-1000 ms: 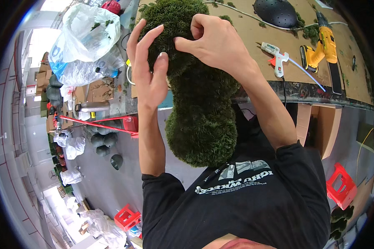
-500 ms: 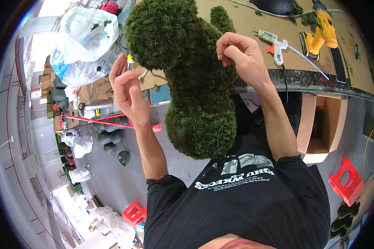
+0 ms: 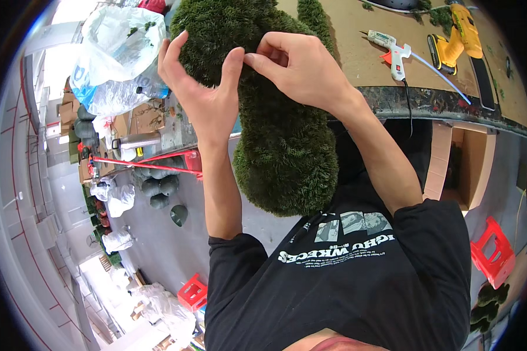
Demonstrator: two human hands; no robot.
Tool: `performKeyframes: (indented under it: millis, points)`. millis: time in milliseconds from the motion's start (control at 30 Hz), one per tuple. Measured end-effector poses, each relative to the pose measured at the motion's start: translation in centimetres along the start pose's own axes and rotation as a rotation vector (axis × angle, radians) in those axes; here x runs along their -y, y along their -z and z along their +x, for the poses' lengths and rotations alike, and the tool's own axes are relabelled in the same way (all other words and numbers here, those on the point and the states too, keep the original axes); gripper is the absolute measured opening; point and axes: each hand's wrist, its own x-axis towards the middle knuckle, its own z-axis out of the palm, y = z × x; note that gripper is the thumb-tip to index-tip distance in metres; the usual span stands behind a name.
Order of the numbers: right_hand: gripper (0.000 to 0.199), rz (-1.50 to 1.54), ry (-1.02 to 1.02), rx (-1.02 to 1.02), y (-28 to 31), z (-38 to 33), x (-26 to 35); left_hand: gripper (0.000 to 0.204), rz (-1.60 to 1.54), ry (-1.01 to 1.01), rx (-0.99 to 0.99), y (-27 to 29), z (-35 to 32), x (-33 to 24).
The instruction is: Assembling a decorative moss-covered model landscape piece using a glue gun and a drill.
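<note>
Hands over one green bush

Two hands, one leafy green bush (image 3: 287, 169) between and beneath them: it runs from the table (image 3: 354, 67) past the near edge toward the black shirt (image 3: 334, 281). The left hand (image 3: 202, 96) is at its upper left, fingers raised and thumb well apart, gripping nothing visible. The right hand (image 3: 304, 67) lies across its middle, fingers curled, thumb tip just beside the left thumb — whether it pinches anything, I cannot tell.

One narrow green piece (image 3: 314, 23) shows at the bush's upper right; whether it is joined is unclear. To the right lie one glue gun (image 3: 397, 60) and one yellow drill (image 3: 466, 32). Two red stools (image 3: 493, 254) stand on the floor, one on each side.

Two containers stand out: a white plastic bag (image 3: 108, 44) with small green scraps at its mouth, and one open cardboard box (image 3: 481, 172) — its dark contents too shadowed to name
</note>
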Motion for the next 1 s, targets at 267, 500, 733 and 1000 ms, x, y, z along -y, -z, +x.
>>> performKeyframes:
  millis: [267,500,733,1000]
  points:
    - [0.024,-0.086,-0.011,-0.412,1.7,-0.8,-5.3,0.088,-0.314,0.199,0.025,0.3,0.3,-1.5]
    - [0.043,-0.092,0.087,-0.340,2.7,-1.7,-6.7,0.090,0.024,0.192,-0.013,1.5,1.8,-2.8]
    - [0.075,-0.279,0.111,-0.436,-2.5,-4.5,-9.4,0.106,0.140,0.177,0.112,-0.5,3.0,-2.0]
    - [0.084,-0.215,0.035,-0.406,-5.3,-7.0,-7.4,0.116,-0.078,0.176,0.269,2.5,3.6,0.0]
